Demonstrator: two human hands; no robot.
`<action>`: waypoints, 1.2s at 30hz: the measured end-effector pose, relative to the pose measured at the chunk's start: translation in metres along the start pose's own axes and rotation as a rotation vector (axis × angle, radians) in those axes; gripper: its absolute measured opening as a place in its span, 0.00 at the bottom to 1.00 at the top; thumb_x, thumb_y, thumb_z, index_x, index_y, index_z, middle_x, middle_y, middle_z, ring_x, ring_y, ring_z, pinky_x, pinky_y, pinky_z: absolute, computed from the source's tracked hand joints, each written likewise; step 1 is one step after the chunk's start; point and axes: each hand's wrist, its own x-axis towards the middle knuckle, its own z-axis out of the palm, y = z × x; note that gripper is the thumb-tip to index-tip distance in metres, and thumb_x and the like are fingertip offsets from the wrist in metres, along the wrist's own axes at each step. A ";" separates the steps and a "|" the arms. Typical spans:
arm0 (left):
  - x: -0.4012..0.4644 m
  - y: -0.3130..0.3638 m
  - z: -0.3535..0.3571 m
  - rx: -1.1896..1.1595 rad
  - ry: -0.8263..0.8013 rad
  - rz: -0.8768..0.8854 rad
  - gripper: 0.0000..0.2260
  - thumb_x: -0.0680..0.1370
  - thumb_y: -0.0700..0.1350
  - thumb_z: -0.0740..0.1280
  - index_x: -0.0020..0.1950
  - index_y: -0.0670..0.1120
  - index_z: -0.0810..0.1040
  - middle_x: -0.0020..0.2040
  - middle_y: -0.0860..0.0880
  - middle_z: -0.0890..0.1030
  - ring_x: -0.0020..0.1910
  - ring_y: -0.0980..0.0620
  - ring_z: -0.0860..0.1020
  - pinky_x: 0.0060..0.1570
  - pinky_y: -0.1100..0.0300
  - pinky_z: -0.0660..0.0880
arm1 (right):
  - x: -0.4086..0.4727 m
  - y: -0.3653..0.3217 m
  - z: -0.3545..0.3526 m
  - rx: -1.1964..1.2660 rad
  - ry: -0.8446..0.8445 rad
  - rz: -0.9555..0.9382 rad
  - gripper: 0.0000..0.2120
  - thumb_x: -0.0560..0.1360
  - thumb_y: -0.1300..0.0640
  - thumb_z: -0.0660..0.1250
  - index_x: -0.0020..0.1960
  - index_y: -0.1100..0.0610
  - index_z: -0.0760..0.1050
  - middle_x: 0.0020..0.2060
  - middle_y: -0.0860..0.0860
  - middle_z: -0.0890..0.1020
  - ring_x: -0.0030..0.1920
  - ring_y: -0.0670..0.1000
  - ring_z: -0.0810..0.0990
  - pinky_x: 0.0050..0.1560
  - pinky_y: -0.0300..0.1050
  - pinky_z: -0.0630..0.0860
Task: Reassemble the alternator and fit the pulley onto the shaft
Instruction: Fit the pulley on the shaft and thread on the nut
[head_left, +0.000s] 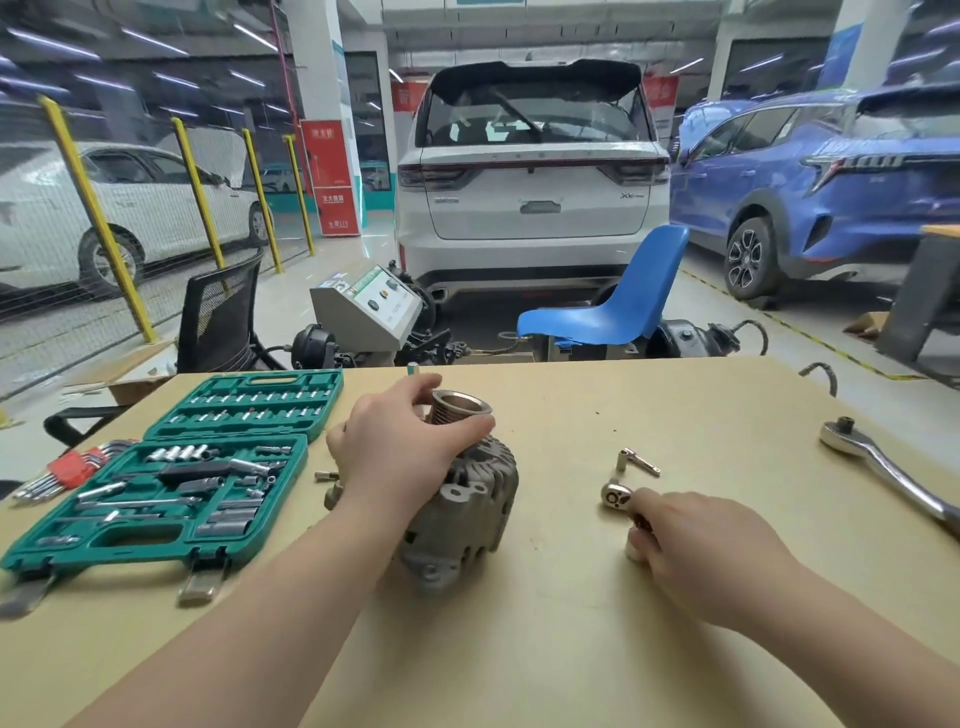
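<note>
A: One bench (571, 649), tan top, bearing everything. Largest item on it: green socket case (171, 488), lid open flat at left, presumably kept within reach of the left side.

B: Next down: alternator (467, 514), grey finned housing, centre of bench, standing shaft end up. Pulley (460, 408) already sitting on top, grooved, open bore facing upward.

A: Left hand (400, 452) draped over housing, fingers curled round pulley. Judged as steadying, so the body cannot turn during tightening.

B: Large ratchet (883, 467) lying far right, untouched, well apart from the work.

A: Right hand (696, 545) just right of alternator, fingers closed round handle of small ratchet (618, 498), head showing past the fingertips. Probably being fetched for the pulley nut; nut itself not visible.

B: Smallest: short adapter (638, 461) lying just beyond the ratchet head.
</note>
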 end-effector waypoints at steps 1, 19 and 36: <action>-0.004 0.005 0.005 0.000 0.061 0.004 0.33 0.64 0.74 0.72 0.67 0.64 0.78 0.59 0.63 0.82 0.65 0.52 0.75 0.62 0.48 0.65 | 0.001 0.001 -0.001 -0.011 0.002 0.005 0.06 0.85 0.46 0.53 0.54 0.45 0.67 0.46 0.45 0.79 0.48 0.52 0.79 0.42 0.49 0.72; -0.059 -0.021 -0.018 -0.164 0.066 0.312 0.18 0.76 0.57 0.72 0.64 0.52 0.81 0.58 0.56 0.81 0.61 0.53 0.76 0.65 0.46 0.75 | -0.116 0.046 -0.153 0.551 0.988 -0.250 0.14 0.79 0.30 0.63 0.59 0.35 0.78 0.49 0.40 0.83 0.49 0.47 0.81 0.51 0.48 0.77; 0.002 -0.028 -0.037 -0.672 -0.624 -0.460 0.22 0.80 0.59 0.71 0.60 0.41 0.86 0.57 0.40 0.88 0.55 0.40 0.87 0.59 0.49 0.79 | 0.004 -0.127 -0.010 1.927 0.069 0.322 0.31 0.81 0.39 0.67 0.78 0.54 0.69 0.71 0.54 0.78 0.70 0.57 0.78 0.73 0.60 0.72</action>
